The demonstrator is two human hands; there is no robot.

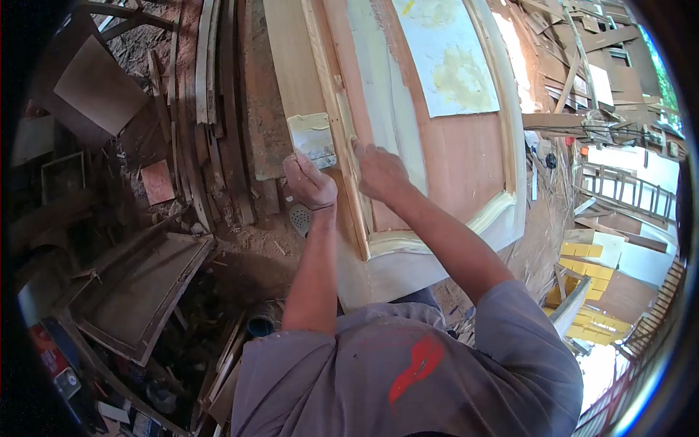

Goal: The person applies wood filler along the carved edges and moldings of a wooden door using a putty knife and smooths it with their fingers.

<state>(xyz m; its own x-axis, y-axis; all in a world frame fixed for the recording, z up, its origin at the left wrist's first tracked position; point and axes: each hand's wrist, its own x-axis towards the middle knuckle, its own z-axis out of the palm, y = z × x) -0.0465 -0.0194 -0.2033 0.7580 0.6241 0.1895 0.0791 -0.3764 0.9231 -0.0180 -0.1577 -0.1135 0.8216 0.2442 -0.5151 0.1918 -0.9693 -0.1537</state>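
At the panel [462, 160], left grip [311, 180] pinches smeared board [313, 137].

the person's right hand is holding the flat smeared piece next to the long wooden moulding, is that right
Not quite: the left hand, not the right, is holding the flat smeared piece next to the long wooden moulding, as the head view shows.

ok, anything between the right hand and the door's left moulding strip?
Nothing visible: the right hand is right at the left moulding strip. The smeared board in the left hand is left of the strip.
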